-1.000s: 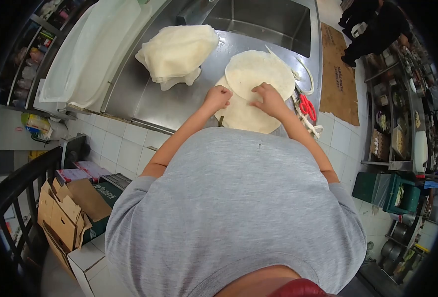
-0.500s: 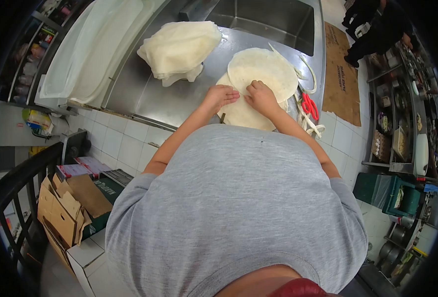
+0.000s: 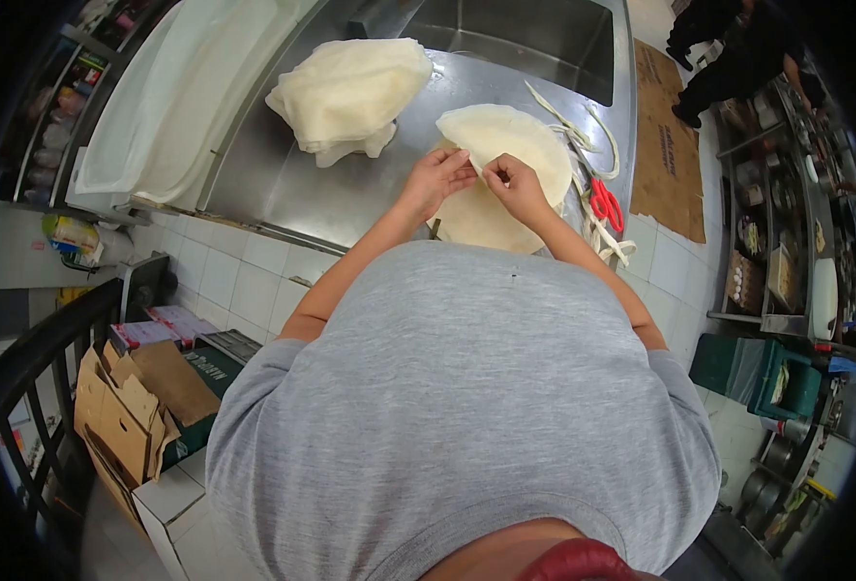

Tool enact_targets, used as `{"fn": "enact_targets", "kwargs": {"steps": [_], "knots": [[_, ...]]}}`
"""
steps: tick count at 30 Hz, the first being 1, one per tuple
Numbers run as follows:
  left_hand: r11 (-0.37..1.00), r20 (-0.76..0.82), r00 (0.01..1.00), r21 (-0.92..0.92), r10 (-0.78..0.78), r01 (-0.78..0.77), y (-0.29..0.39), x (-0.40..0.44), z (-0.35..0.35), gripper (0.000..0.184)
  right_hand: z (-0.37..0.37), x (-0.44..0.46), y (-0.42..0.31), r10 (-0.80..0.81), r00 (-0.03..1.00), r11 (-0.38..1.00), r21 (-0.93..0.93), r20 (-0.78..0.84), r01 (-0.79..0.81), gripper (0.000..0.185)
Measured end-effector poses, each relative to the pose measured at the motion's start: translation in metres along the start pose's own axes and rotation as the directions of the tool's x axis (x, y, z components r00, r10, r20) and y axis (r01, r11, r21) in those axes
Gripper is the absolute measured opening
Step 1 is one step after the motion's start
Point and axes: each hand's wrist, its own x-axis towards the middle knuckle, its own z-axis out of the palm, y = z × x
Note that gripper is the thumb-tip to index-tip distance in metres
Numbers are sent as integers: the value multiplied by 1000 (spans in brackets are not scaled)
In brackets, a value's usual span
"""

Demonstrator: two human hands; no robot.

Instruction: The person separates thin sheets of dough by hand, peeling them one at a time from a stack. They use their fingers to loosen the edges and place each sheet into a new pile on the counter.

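Observation:
Thin, pale, round wrapper sheets (image 3: 481, 221) lie on the steel counter in front of me. The near edge of the top wrapper sheet (image 3: 520, 136) is raised, its far part bowed over the others. My left hand (image 3: 433, 184) pinches this edge between thumb and fingers. Close beside it, my right hand (image 3: 515, 189) has its fingers curled at the same edge, closed on the sheet. Red-handled scissors (image 3: 605, 205) rest to the right, among pale cut strips (image 3: 602, 140). A draped heap of similar sheets (image 3: 355, 92) sits farther back on the left.
Behind the counter (image 3: 292, 198) is a sink basin (image 3: 525, 39). A long white tub (image 3: 171, 107) stands at the left. Flattened cardboard (image 3: 668, 145) covers the floor on the right, where a person in dark clothes (image 3: 737, 73) stands near shelves.
Both hands have lifted the near edge of the top sheet, which now bows upward. My left hand has turned into a pinch. The scissors and heap stay put.

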Motion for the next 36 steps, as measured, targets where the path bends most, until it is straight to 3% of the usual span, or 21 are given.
{"fn": "enact_targets", "kwargs": {"steps": [4, 10, 27, 36], "knots": [[997, 40, 998, 48, 51, -53, 2, -3, 6, 24, -3, -2, 7, 176, 980, 918, 343, 94, -198, 14], [997, 43, 998, 70, 37, -40, 0, 2, 4, 20, -9, 3, 3, 195, 969, 831, 499, 154, -246, 14], [979, 11, 999, 199, 37, -38, -2, 3, 9, 22, -5, 6, 17, 202, 952, 802, 520, 229, -295, 9], [991, 75, 997, 128, 29, -39, -6, 6, 4, 16, -7, 6, 14, 225, 947, 758, 570, 228, -318, 10]]}}
